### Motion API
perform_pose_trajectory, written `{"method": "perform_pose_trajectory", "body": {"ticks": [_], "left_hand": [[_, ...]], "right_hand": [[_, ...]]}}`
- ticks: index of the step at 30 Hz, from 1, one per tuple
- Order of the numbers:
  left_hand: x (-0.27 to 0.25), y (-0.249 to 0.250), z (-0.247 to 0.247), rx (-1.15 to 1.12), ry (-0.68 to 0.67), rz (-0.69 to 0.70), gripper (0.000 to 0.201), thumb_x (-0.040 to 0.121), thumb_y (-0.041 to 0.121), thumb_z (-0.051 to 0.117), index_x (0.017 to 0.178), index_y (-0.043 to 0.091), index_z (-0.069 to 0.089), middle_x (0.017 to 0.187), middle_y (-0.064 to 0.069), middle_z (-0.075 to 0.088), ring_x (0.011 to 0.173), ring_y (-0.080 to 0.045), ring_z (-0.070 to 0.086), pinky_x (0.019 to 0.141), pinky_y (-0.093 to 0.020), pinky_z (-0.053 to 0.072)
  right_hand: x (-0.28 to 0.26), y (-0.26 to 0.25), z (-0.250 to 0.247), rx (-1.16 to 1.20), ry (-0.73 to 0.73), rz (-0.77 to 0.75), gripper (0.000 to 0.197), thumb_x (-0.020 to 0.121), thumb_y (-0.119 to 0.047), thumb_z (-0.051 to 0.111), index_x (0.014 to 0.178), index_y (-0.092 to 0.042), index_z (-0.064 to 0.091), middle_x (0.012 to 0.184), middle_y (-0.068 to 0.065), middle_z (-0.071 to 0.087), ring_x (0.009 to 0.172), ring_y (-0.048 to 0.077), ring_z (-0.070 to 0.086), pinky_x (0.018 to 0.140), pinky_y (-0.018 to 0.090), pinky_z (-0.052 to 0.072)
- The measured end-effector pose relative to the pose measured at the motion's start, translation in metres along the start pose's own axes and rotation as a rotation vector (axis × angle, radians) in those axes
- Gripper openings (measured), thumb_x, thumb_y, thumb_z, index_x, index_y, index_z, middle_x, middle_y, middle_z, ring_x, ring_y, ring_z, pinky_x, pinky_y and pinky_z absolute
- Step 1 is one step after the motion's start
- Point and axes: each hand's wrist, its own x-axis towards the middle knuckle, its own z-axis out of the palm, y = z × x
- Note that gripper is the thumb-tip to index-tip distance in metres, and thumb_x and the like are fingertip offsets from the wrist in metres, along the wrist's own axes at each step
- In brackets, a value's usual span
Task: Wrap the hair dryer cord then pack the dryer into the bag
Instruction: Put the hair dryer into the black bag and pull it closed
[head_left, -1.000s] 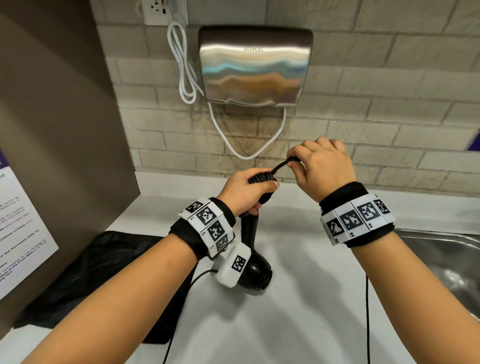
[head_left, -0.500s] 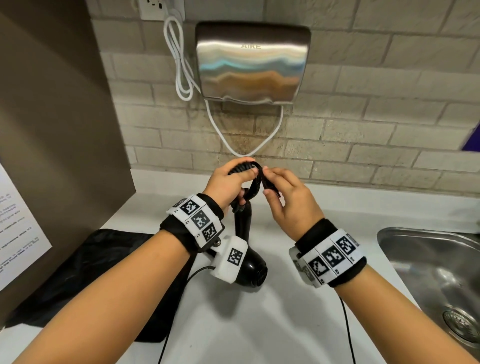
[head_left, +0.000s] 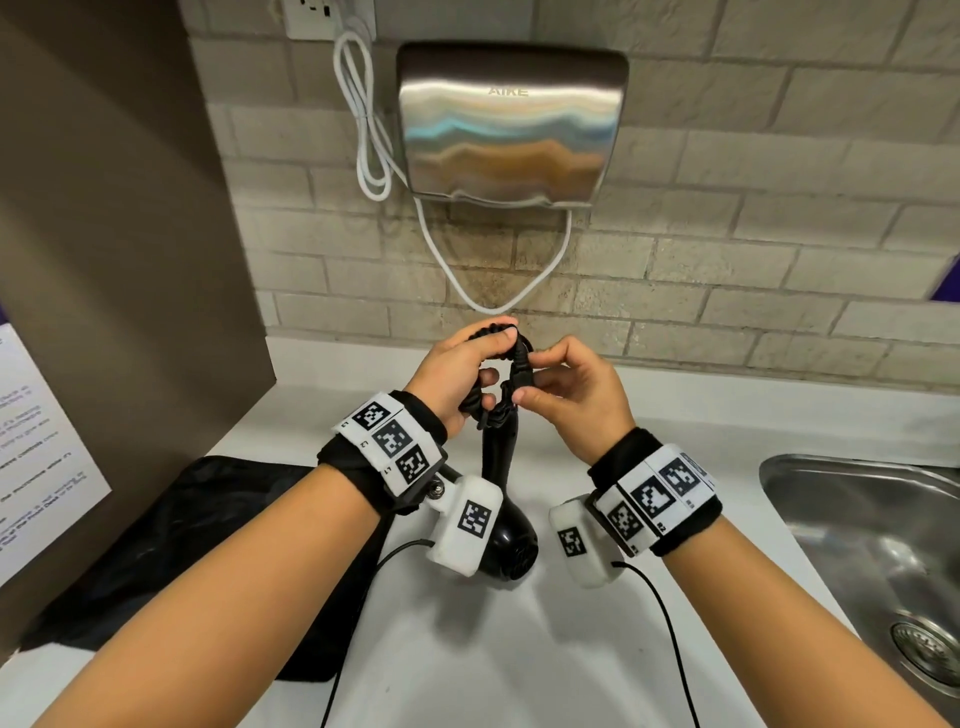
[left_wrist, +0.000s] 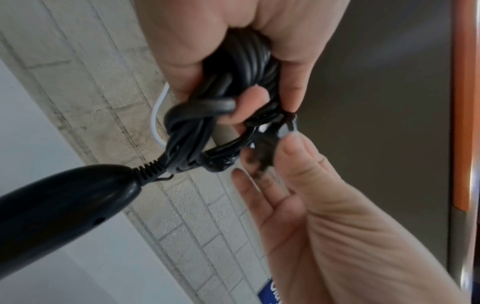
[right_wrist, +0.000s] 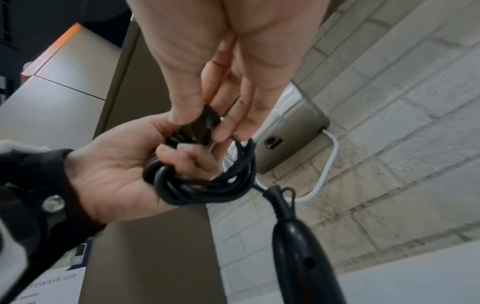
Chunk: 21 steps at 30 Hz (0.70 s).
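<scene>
The left hand (head_left: 457, 374) is curled round a bundle of coiled black cord (left_wrist: 244, 67), held above the white counter (head_left: 467, 649) near the brick wall (head_left: 727, 270); the right hand (head_left: 576, 395) pinches the plug (left_wrist: 270, 144) at the cord's end between thumb and fingertips, just beside the bundle, its other fingers loosely spread. The hair dryer (head_left: 511, 545) hangs from the cord below the hands; its handle (head_left: 497, 452) runs up toward the bundle, its long axis near upright and leaning slightly, with the round body lowest and the barrel opening facing the camera. The black bag (head_left: 171, 545) lies flat on the counter to the left, under the left forearm; a steel sink (head_left: 872, 525) sits at the right.
</scene>
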Motion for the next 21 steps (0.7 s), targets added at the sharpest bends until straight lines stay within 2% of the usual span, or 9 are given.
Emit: {"method": "perform_pose_trajectory", "body": {"ticks": [3, 6, 9, 11, 13, 15, 17, 19, 21], "left_hand": [[0.0, -0.001, 0.002, -0.029, -0.034, -0.023, 0.009, 0.09, 0.023, 0.056, 0.093, 0.024, 0.064, 0.083, 0.005, 0.058, 0.055, -0.008, 0.037, 0.038, -0.016, 0.03], [-0.002, 0.0, 0.003, 0.007, -0.058, 0.005, 0.006, 0.086, 0.023, 0.062, 0.092, 0.025, 0.064, 0.076, 0.006, 0.058, 0.053, -0.006, 0.04, 0.037, -0.015, 0.029], [-0.003, -0.001, 0.001, 0.107, -0.07, 0.063, 0.022, 0.081, 0.009, 0.067, 0.093, 0.027, 0.063, 0.071, 0.007, 0.058, 0.045, -0.001, 0.046, 0.037, -0.015, 0.031], [-0.004, -0.003, 0.0, 0.177, -0.086, 0.104, 0.03, 0.078, 0.003, 0.069, 0.093, 0.028, 0.064, 0.077, 0.005, 0.061, 0.051, -0.001, 0.052, 0.041, -0.017, 0.035], [-0.005, -0.005, -0.001, 0.219, -0.105, 0.165, 0.034, 0.074, -0.003, 0.071, 0.095, 0.024, 0.066, 0.082, 0.002, 0.064, 0.061, -0.002, 0.058, 0.049, -0.016, 0.044], [-0.004, -0.006, -0.002, 0.228, -0.122, 0.223, 0.038, 0.072, -0.01, 0.07, 0.099, 0.017, 0.066, 0.086, 0.0, 0.066, 0.075, -0.006, 0.063, 0.068, -0.016, 0.054], [-0.003, -0.007, -0.003, 0.244, -0.134, 0.253, 0.04, 0.07, -0.011, 0.07, 0.1, 0.016, 0.066, 0.09, -0.001, 0.067, 0.087, -0.014, 0.064, 0.085, -0.024, 0.054], [-0.001, -0.007, -0.005, 0.265, -0.147, 0.281, 0.041, 0.069, -0.01, 0.071, 0.098, 0.02, 0.066, 0.092, -0.002, 0.067, 0.092, -0.018, 0.064, 0.091, -0.03, 0.052], [0.0, -0.007, -0.007, 0.277, -0.158, 0.315, 0.042, 0.07, -0.009, 0.072, 0.098, 0.022, 0.065, 0.093, -0.002, 0.067, 0.092, -0.017, 0.064, 0.09, -0.029, 0.052]], "right_hand": [[0.002, 0.0, 0.004, -0.081, 0.057, -0.048, 0.043, 0.063, 0.002, 0.078, 0.069, -0.028, 0.049, 0.088, -0.01, 0.053, 0.087, 0.01, 0.056, 0.08, 0.03, 0.047], [0.003, 0.004, 0.006, 0.033, 0.058, -0.02, 0.046, 0.061, 0.01, 0.077, 0.072, -0.023, 0.047, 0.104, -0.007, 0.048, 0.098, 0.016, 0.056, 0.086, 0.028, 0.049], [0.005, 0.007, 0.006, 0.123, 0.014, 0.034, 0.056, 0.062, 0.018, 0.072, 0.084, -0.025, 0.042, 0.1, -0.004, 0.053, 0.083, 0.009, 0.062, 0.075, 0.02, 0.052], [0.006, 0.01, 0.007, 0.089, 0.016, 0.028, 0.061, 0.061, 0.018, 0.072, 0.089, -0.029, 0.043, 0.091, -0.005, 0.057, 0.074, 0.002, 0.062, 0.071, 0.017, 0.051], [0.007, 0.014, 0.008, 0.021, 0.04, 0.01, 0.061, 0.061, 0.014, 0.074, 0.09, -0.031, 0.045, 0.085, -0.007, 0.06, 0.074, 0.004, 0.062, 0.071, 0.018, 0.05], [0.006, 0.017, 0.011, -0.035, 0.064, 0.001, 0.059, 0.062, 0.011, 0.075, 0.088, -0.033, 0.045, 0.082, -0.009, 0.06, 0.074, 0.006, 0.06, 0.069, 0.014, 0.05], [0.006, 0.018, 0.013, -0.049, 0.068, -0.005, 0.058, 0.063, 0.009, 0.076, 0.087, -0.034, 0.045, 0.082, -0.01, 0.06, 0.073, 0.004, 0.06, 0.066, 0.01, 0.048], [0.007, 0.019, 0.014, -0.057, 0.064, -0.01, 0.055, 0.065, 0.006, 0.075, 0.09, -0.033, 0.045, 0.084, -0.012, 0.059, 0.075, 0.001, 0.059, 0.067, 0.01, 0.048], [0.009, 0.019, 0.015, -0.073, 0.069, -0.023, 0.05, 0.068, 0.004, 0.074, 0.095, -0.027, 0.045, 0.087, -0.013, 0.058, 0.078, 0.0, 0.058, 0.071, 0.011, 0.049]]}}
